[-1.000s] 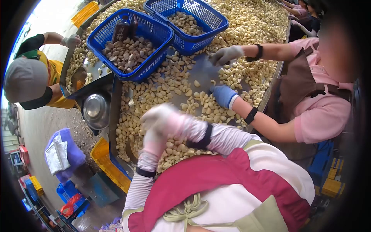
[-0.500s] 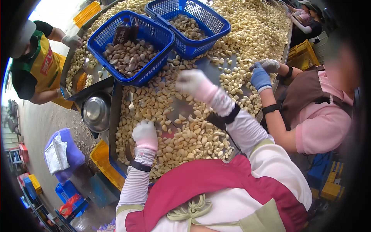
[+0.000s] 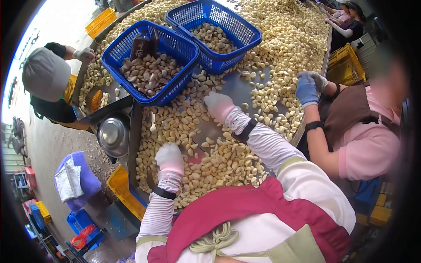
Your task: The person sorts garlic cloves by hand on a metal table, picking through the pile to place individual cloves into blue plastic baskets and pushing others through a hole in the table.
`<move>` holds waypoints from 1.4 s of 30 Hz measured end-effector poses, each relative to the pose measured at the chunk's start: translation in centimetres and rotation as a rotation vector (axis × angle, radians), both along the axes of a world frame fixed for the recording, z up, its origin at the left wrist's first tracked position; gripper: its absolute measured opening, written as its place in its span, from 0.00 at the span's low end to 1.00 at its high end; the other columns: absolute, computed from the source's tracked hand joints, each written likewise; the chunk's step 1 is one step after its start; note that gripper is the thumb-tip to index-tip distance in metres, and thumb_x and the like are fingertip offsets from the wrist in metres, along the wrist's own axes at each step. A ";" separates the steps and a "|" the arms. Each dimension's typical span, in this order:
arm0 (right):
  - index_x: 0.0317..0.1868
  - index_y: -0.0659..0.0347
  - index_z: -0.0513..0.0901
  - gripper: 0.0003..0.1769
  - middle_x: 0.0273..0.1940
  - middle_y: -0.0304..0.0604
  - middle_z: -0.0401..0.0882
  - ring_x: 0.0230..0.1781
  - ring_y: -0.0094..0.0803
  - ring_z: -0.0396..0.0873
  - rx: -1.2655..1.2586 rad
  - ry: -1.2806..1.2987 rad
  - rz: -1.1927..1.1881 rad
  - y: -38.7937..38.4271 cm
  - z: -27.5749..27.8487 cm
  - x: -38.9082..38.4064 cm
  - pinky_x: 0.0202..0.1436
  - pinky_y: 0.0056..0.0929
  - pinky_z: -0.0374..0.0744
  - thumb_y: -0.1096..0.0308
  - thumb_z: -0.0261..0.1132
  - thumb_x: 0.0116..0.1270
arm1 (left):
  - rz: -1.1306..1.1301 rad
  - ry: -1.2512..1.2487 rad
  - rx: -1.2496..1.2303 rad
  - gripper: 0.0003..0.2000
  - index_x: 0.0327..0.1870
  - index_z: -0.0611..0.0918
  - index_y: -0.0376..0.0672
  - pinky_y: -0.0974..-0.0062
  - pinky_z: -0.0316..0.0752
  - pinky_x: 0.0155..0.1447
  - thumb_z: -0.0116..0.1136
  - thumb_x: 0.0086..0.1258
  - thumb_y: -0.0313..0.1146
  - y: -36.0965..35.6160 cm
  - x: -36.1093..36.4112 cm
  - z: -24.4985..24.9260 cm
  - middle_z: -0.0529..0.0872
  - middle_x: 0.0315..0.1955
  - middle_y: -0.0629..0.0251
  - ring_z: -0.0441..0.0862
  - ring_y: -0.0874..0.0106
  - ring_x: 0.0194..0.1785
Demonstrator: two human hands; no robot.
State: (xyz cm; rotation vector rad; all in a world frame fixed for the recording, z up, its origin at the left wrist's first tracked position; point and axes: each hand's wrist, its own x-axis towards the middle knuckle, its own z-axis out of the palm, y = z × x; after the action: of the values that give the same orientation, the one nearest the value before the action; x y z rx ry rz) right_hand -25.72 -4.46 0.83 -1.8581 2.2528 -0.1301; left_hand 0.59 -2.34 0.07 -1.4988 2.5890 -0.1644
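My left hand (image 3: 169, 158), in a white glove with a pink cuff, is curled low over pale pieces that look like garlic cloves (image 3: 219, 160). Its fingers point away from me, and whatever they hold is hidden. Farther forward and to the right, my right hand (image 3: 218, 106), gloved the same way, is closed at the edge of a pile of cloves. I cannot make out what is in its fingers. Just beyond it stands a blue basket (image 3: 177, 87) with darker, brownish pieces and a dark bottle (image 3: 141, 47). A second blue basket (image 3: 237, 55) touches it.
Cloves cover much of the metal table (image 3: 239, 90). To my right a person in a brown apron works with gloved hands (image 3: 309, 87). Across at left is another person in a grey cap (image 3: 46, 73). A metal bowl (image 3: 113, 133) and yellow crate (image 3: 125, 188) sit at the left edge.
My right hand has come down slightly towards the cloves and closer to the table. The left hand keeps its curled shape over the pile. The person at left has leaned forward.
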 end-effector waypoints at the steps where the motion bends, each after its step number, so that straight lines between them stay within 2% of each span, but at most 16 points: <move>1: 0.46 0.61 0.88 0.12 0.45 0.50 0.88 0.47 0.49 0.87 -0.006 -0.006 -0.007 0.0 0.1 -0.3 0.49 0.40 0.84 0.72 0.63 0.65 | 0.032 0.003 0.170 0.04 0.35 0.84 0.45 0.63 0.82 0.40 0.59 0.64 0.32 -0.5 -0.3 1.2 0.86 0.35 0.61 0.87 0.60 0.36; 5: 0.48 0.62 0.86 0.12 0.45 0.53 0.87 0.45 0.50 0.85 0.204 -0.166 0.073 -1.8 5.3 -2.2 0.51 0.42 0.83 0.69 0.61 0.68 | -0.236 0.584 0.272 0.09 0.41 0.85 0.41 0.66 0.82 0.46 0.66 0.64 0.33 -4.0 -3.5 7.1 0.86 0.36 0.56 0.87 0.60 0.41; 8: 0.42 0.68 0.85 0.11 0.38 0.55 0.87 0.38 0.46 0.86 -0.717 -0.340 0.108 -4.2 12.9 -4.4 0.49 0.39 0.85 0.67 0.66 0.69 | -0.206 1.231 0.299 0.11 0.45 0.84 0.35 0.65 0.80 0.45 0.65 0.64 0.29 -7.0 -8.5 15.8 0.86 0.35 0.53 0.85 0.59 0.38; 10: 0.48 0.65 0.85 0.17 0.45 0.53 0.87 0.45 0.42 0.85 -0.824 -0.459 -0.052 -6.4 17.4 -6.6 0.54 0.37 0.83 0.61 0.72 0.66 | -0.183 1.277 0.144 0.10 0.45 0.84 0.35 0.64 0.79 0.44 0.64 0.65 0.29 -9.0 -10.0 16.8 0.86 0.33 0.53 0.85 0.58 0.37; 12: 0.54 0.62 0.83 0.24 0.50 0.56 0.83 0.48 0.45 0.84 -0.898 0.281 -0.267 -8.4 18.2 -9.2 0.54 0.39 0.83 0.56 0.74 0.62 | -0.229 1.090 0.228 0.07 0.42 0.86 0.38 0.65 0.80 0.46 0.61 0.68 0.30 -10.3 -9.6 14.9 0.87 0.34 0.50 0.86 0.54 0.39; 14: 0.52 0.62 0.83 0.19 0.48 0.57 0.82 0.48 0.48 0.83 -1.125 0.325 -0.251 -7.0 18.2 -8.8 0.53 0.41 0.83 0.58 0.70 0.67 | -0.168 0.810 0.337 0.09 0.41 0.87 0.40 0.60 0.80 0.52 0.57 0.69 0.33 -9.5 -8.3 11.1 0.88 0.35 0.49 0.87 0.52 0.43; 16: 0.52 0.60 0.83 0.16 0.48 0.57 0.79 0.50 0.49 0.82 -0.681 -0.042 -0.190 -4.9 16.3 -5.1 0.52 0.42 0.83 0.61 0.66 0.68 | 0.002 0.413 0.340 0.13 0.49 0.86 0.47 0.56 0.79 0.57 0.59 0.67 0.38 -8.0 -6.8 6.4 0.85 0.48 0.50 0.84 0.51 0.51; 18: 0.49 0.59 0.84 0.12 0.49 0.54 0.79 0.53 0.46 0.81 -0.148 0.222 0.122 -3.5 12.5 0.6 0.53 0.41 0.83 0.67 0.62 0.68 | -0.001 0.316 0.341 0.15 0.52 0.85 0.48 0.57 0.78 0.58 0.59 0.66 0.37 -5.9 -4.9 3.8 0.82 0.53 0.53 0.81 0.52 0.56; 20: 0.45 0.57 0.86 0.10 0.47 0.48 0.81 0.53 0.44 0.81 -0.037 -0.019 0.324 -2.6 3.6 3.0 0.54 0.41 0.82 0.70 0.62 0.65 | 0.001 0.408 0.322 0.15 0.52 0.85 0.48 0.57 0.78 0.59 0.60 0.65 0.37 -5.1 -3.9 2.4 0.83 0.53 0.54 0.80 0.53 0.57; 26: 0.43 0.57 0.87 0.09 0.48 0.48 0.82 0.53 0.46 0.81 -0.188 -0.212 0.223 -0.5 0.9 4.9 0.55 0.42 0.81 0.72 0.62 0.64 | 0.125 0.930 0.276 0.16 0.49 0.86 0.41 0.60 0.78 0.56 0.61 0.65 0.39 -3.5 -1.0 1.8 0.85 0.47 0.51 0.84 0.53 0.50; 30: 0.40 0.57 0.86 0.07 0.40 0.47 0.84 0.44 0.47 0.84 0.102 -0.178 0.401 3.3 2.9 7.3 0.48 0.41 0.83 0.70 0.65 0.61 | 0.311 1.180 0.863 0.15 0.49 0.84 0.38 0.65 0.79 0.50 0.58 0.70 0.39 -1.5 -1.7 2.5 0.88 0.42 0.50 0.86 0.55 0.46; 31: 0.40 0.57 0.86 0.07 0.40 0.47 0.84 0.44 0.47 0.84 0.104 -0.177 0.415 4.1 2.7 7.4 0.48 0.41 0.83 0.70 0.65 0.61 | 0.279 1.137 0.781 0.11 0.46 0.84 0.34 0.75 0.78 0.40 0.55 0.73 0.33 -0.9 -2.0 1.6 0.87 0.35 0.61 0.84 0.72 0.37; 34: 0.36 0.58 0.85 0.05 0.33 0.43 0.83 0.35 0.45 0.86 -0.028 -0.212 0.468 6.7 2.6 7.5 0.40 0.40 0.84 0.67 0.67 0.61 | -0.113 1.013 0.462 0.11 0.41 0.83 0.34 0.74 0.78 0.39 0.54 0.73 0.35 -0.4 -1.2 -0.3 0.83 0.28 0.65 0.83 0.74 0.33; 36: 0.31 0.56 0.83 0.06 0.29 0.41 0.83 0.29 0.41 0.86 -0.070 -0.203 0.550 8.1 4.1 7.6 0.33 0.39 0.84 0.63 0.67 0.61 | -0.048 1.153 0.623 0.12 0.39 0.82 0.36 0.77 0.74 0.30 0.51 0.75 0.36 -0.3 -1.2 -0.4 0.79 0.23 0.67 0.79 0.76 0.25; 38: 0.27 0.54 0.81 0.09 0.24 0.39 0.81 0.24 0.39 0.85 -0.194 -0.221 0.585 9.1 4.0 8.2 0.28 0.38 0.82 0.60 0.68 0.60 | 0.624 1.235 1.444 0.12 0.38 0.81 0.39 0.71 0.70 0.24 0.51 0.75 0.39 -0.2 -1.2 1.8 0.81 0.24 0.63 0.75 0.71 0.19; 42: 0.24 0.54 0.79 0.09 0.21 0.39 0.76 0.22 0.38 0.81 -0.280 -0.283 0.645 9.5 3.2 8.1 0.25 0.35 0.80 0.63 0.67 0.59 | 0.743 1.240 1.730 0.12 0.32 0.79 0.42 0.78 0.55 0.17 0.51 0.75 0.38 -0.1 0.2 3.1 0.73 0.17 0.71 0.64 0.80 0.13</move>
State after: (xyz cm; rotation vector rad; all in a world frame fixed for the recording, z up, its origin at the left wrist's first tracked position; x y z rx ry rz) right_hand -17.62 5.02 4.04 -2.4253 1.4251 -0.5754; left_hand 0.75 -2.49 3.15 -1.4382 0.9491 2.7096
